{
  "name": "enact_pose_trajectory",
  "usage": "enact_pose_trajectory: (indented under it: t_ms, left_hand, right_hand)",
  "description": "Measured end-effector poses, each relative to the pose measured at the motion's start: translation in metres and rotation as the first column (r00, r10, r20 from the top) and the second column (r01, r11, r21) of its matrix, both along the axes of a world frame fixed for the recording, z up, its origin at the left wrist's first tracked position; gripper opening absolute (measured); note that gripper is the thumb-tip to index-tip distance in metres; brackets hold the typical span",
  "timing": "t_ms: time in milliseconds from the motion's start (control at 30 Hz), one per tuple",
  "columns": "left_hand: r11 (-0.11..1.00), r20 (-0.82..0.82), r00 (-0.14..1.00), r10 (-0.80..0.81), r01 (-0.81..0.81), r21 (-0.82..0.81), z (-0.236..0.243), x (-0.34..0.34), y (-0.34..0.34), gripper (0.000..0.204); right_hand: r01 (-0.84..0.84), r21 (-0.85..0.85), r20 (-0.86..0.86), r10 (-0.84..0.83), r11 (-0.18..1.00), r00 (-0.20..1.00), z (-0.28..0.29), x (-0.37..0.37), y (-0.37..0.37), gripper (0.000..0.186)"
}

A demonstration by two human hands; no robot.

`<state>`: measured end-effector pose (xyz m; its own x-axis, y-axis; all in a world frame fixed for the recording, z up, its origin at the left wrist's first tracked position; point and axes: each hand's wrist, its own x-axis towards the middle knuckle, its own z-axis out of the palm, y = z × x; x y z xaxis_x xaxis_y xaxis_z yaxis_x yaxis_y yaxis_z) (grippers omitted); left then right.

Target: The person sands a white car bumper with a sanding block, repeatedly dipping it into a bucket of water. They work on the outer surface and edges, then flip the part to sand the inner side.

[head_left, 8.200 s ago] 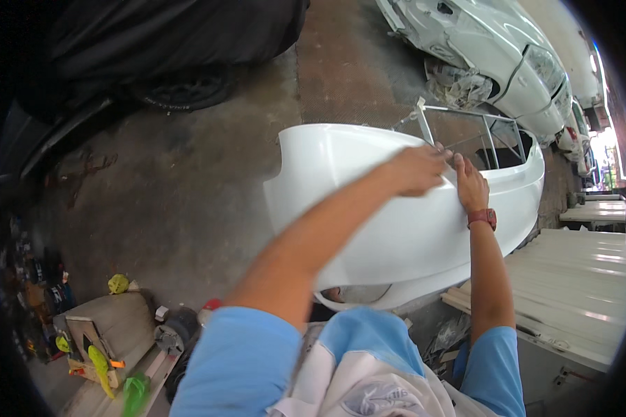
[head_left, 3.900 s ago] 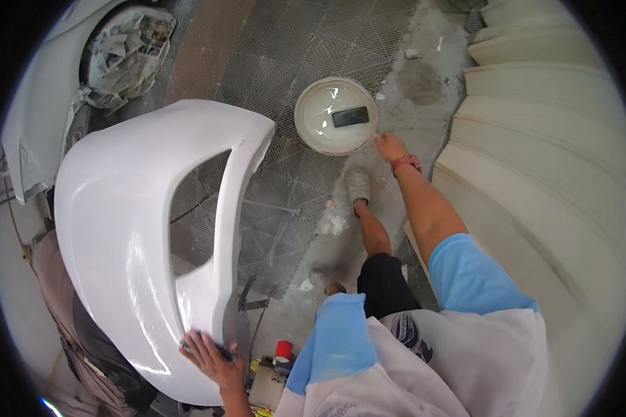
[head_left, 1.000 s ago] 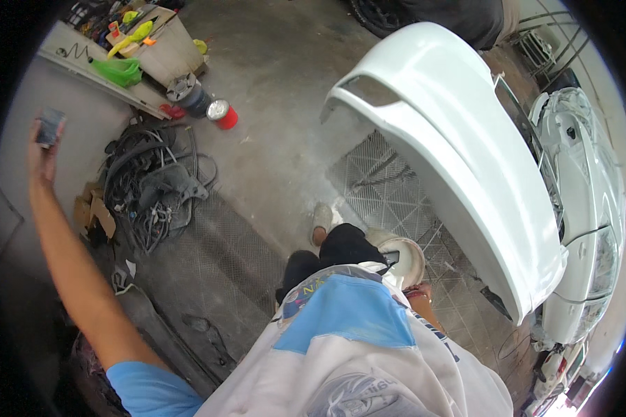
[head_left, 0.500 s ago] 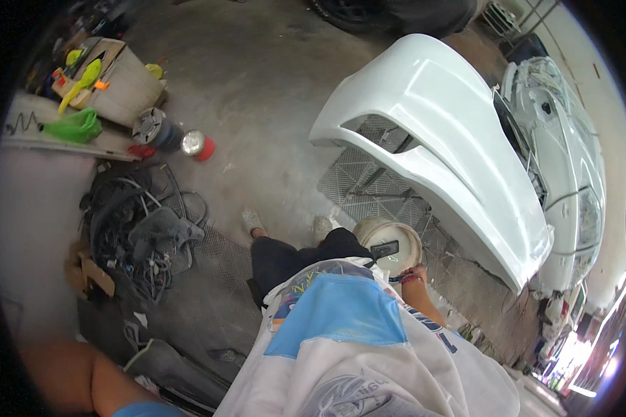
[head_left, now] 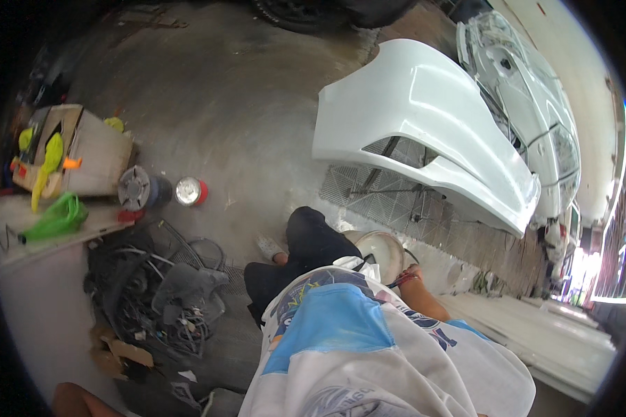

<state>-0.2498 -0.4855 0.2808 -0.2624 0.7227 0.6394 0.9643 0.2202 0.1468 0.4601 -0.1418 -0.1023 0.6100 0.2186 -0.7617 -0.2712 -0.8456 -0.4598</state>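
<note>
The right hand [head_left: 409, 276] is reaching down to the rim of a white bucket [head_left: 377, 251] on the floor; only the wrist with its red band is showing, the person's own shoulder is covering the fingers, and I cannot tell whether they are apart or together. The bucket is sitting just beside the bent knee in dark trousers [head_left: 311, 236], at the near edge of a patch of grated floor [head_left: 396, 201]. Over that grate a white car bumper [head_left: 424, 132] is resting on a metal stand, with a white car body [head_left: 528, 118] just behind it. The left hand is lying out of view; only a bit of the left arm [head_left: 76, 402] is showing at the lower left edge. Near it a tangle of dark cables [head_left: 160, 292] is lying on the floor. Further out are standing a red can [head_left: 190, 191], a dark round tin [head_left: 137, 189] and a cardboard box [head_left: 83, 151] of tools
</note>
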Motion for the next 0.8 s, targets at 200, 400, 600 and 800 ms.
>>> enact_pose_trajectory:
  t_ms: [200,400,600,800]
  left_hand:
    - [0.99,0.007,0.991,-0.134,0.134,-0.037,-0.017,-0.09,0.109,0.065]
    - [0.958,-0.048,0.958,-0.283,0.279,-0.066,-0.009,-0.174,0.261,0.063]
    - [0.89,-0.149,0.878,-0.454,0.452,-0.048,0.001,-0.223,0.412,0.062]
    - [0.781,-0.302,0.746,-0.593,0.625,0.009,0.008,-0.256,0.554,0.06]
  right_hand:
    - [0.151,0.006,-0.045,-0.15,0.989,0.988,-0.06,-0.03,-0.066,0.025]
    - [0.361,-0.096,0.042,-0.359,0.927,0.932,-0.103,-0.091,-0.121,0.02]
    - [0.613,-0.046,0.044,-0.611,0.789,0.79,-0.055,-0.203,-0.156,0.019]
    - [0.659,0.11,0.149,-0.668,0.744,0.729,-0.013,-0.305,-0.15,0.018]
